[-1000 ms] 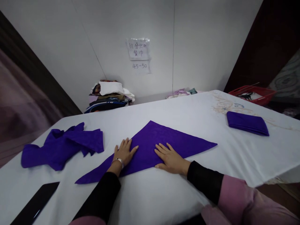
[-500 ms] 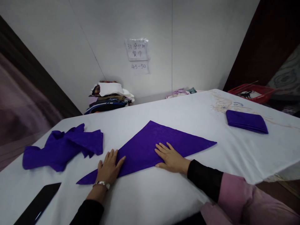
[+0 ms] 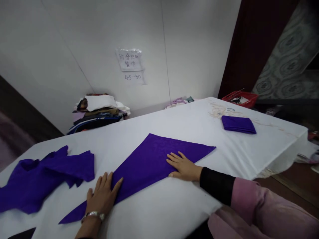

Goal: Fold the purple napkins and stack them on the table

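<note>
Napkin point(image 3: 149, 159), purple, folded to a triangle, flat along the near edge of the table point(image 3: 174, 121).

Left hand point(image 3: 103, 196): palm down, fingers spread, on the long fold near the napkin's left tip; it has slid further left along that edge than half a second ago. Right hand point(image 3: 183, 165): flat, fingers slightly spread, pressing the napkin's middle, unmoved. Loose purple pile point(image 3: 45, 176) at the left edge. Folded cloth point(image 3: 238, 124), purple, by the far right corner. Clothes stack point(image 3: 98, 111) past the far edge; red basket point(image 3: 240, 99) beyond the right corner; note point(image 3: 130, 60) on the wall.
</note>
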Demonstrator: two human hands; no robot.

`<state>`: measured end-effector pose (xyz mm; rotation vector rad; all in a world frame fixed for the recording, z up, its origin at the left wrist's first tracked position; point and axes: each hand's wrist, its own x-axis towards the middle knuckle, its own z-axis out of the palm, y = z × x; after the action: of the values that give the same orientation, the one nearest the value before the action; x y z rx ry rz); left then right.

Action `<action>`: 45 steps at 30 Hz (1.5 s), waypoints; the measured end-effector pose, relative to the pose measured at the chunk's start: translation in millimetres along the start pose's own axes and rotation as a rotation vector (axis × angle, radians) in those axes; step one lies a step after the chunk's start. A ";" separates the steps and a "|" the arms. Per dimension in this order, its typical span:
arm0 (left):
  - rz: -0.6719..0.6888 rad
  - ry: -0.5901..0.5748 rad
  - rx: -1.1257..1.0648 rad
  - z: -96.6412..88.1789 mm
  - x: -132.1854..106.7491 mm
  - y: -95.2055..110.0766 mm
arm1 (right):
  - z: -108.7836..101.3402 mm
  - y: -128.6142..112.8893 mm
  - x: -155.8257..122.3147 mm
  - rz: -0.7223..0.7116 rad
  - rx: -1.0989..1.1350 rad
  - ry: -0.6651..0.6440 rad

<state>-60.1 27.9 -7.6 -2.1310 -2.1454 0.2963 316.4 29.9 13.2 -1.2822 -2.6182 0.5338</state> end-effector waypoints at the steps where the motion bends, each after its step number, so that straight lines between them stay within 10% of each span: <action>1: 0.012 0.001 0.018 1.6 0.7 -1.3 | -3.0 8.4 -8.9 0.035 -0.015 0.006; 11: 0.032 0.037 0.031 5.6 -0.9 0.0 | -29.6 117.3 -108.6 0.492 -0.185 0.109; 17: -0.106 0.089 -0.160 -2.6 -1.9 8.6 | -36.1 155.3 -113.4 0.649 -0.152 0.201; 29: -0.121 0.263 -0.286 -13.0 -5.4 6.5 | -62.1 81.1 30.0 0.262 0.051 0.117; 45: -0.103 0.412 -0.386 0.4 3.5 -0.6 | -48.6 60.0 200.7 0.443 -0.085 0.034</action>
<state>-60.8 31.4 -8.1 -2.0097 -2.1728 -0.5613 252.1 234.0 34.7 -1.8951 -2.3504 0.4575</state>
